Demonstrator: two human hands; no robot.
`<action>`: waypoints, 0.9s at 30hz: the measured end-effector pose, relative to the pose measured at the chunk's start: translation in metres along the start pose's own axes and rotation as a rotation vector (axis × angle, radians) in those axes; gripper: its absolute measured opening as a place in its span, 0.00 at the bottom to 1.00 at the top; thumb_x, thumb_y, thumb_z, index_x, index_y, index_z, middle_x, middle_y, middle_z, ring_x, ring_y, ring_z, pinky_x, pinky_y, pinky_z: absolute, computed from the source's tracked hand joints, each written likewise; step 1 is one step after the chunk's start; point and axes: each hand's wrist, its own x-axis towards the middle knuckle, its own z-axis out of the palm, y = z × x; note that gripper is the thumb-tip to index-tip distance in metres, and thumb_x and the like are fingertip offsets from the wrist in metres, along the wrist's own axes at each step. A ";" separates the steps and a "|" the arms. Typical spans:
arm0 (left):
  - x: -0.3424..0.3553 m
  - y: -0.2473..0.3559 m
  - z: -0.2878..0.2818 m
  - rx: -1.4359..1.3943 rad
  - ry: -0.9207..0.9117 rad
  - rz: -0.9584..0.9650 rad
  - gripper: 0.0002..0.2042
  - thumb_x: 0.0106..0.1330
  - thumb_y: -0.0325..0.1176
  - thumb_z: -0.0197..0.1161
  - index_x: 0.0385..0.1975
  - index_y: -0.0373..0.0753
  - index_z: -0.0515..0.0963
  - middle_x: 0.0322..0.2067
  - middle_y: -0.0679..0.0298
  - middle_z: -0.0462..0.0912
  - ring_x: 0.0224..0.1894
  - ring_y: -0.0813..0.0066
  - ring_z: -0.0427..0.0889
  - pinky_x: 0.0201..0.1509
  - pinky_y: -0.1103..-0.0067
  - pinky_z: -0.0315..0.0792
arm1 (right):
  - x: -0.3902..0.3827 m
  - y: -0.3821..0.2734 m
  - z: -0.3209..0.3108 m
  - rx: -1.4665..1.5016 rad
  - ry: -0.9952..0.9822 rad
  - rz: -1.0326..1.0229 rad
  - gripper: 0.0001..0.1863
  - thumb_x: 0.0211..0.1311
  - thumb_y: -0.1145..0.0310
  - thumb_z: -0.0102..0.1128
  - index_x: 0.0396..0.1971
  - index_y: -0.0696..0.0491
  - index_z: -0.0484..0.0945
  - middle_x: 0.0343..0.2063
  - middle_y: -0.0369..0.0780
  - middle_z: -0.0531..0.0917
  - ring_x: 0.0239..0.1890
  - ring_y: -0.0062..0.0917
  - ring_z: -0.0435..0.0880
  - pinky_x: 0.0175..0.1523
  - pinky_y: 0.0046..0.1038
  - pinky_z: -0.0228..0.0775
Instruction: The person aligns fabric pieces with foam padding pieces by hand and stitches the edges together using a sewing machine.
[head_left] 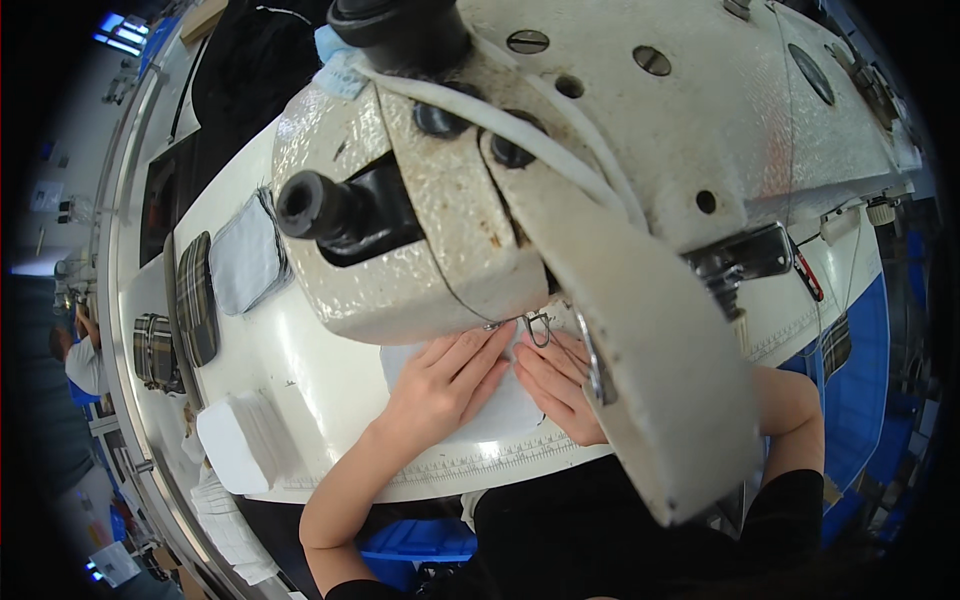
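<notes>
A pale piece of cloth (505, 412) lies on the white table under a cream sewing machine (420, 290). My left hand (437, 388) rests flat on the cloth, its fingers stretched toward the needle area. My right hand (557, 388) lies on the cloth's right side, fingers extended and partly hidden by the machine's guard (660, 370). The fingertips of both hands come close together beside a small wire loop (540, 330) below the machine head. The needle is hidden from this view.
At the left stand a stack of white cloth pieces (238, 442), a grey-white stack (247, 257) and plaid pieces (197, 300). A ruler strip (470, 463) runs along the near table edge. Red-handled snips (807, 275) lie at the right. Another person (85, 360) is far left.
</notes>
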 end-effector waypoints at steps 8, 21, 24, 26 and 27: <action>0.006 -0.031 0.005 -0.041 -0.133 -0.122 0.16 0.61 0.30 0.68 0.49 0.35 0.81 0.46 0.51 0.84 0.48 0.51 0.82 0.52 0.64 0.77 | -0.002 0.028 0.014 0.013 -0.044 0.051 0.27 0.45 0.73 0.59 0.48 0.70 0.77 0.48 0.53 0.81 0.47 0.38 0.83 0.53 0.37 0.77; 0.011 -0.036 -0.003 -0.124 -0.261 -0.233 0.18 0.64 0.38 0.68 0.52 0.39 0.81 0.50 0.53 0.82 0.52 0.50 0.81 0.59 0.61 0.73 | -0.002 0.028 0.019 0.121 0.061 0.149 0.28 0.46 0.73 0.59 0.51 0.69 0.76 0.48 0.50 0.81 0.49 0.38 0.81 0.57 0.38 0.75; 0.028 -0.008 -0.015 -0.125 -0.236 -0.180 0.20 0.62 0.40 0.69 0.50 0.36 0.80 0.48 0.53 0.82 0.50 0.50 0.81 0.57 0.61 0.73 | -0.009 0.026 0.028 0.109 0.188 0.214 0.28 0.46 0.73 0.60 0.51 0.69 0.76 0.48 0.49 0.81 0.48 0.38 0.81 0.57 0.37 0.75; 0.026 0.024 -0.020 -0.005 -0.099 -0.163 0.22 0.56 0.37 0.74 0.48 0.32 0.79 0.46 0.55 0.81 0.48 0.54 0.80 0.54 0.64 0.75 | -0.005 0.028 0.032 0.169 0.165 0.223 0.27 0.46 0.73 0.60 0.51 0.67 0.77 0.48 0.48 0.81 0.47 0.37 0.81 0.56 0.37 0.75; 0.023 0.023 -0.016 -0.022 -0.101 -0.150 0.22 0.56 0.37 0.74 0.48 0.32 0.79 0.46 0.55 0.81 0.48 0.54 0.80 0.54 0.64 0.75 | -0.009 0.025 0.029 0.181 0.182 0.263 0.26 0.46 0.73 0.61 0.49 0.66 0.78 0.47 0.47 0.81 0.46 0.36 0.81 0.54 0.36 0.76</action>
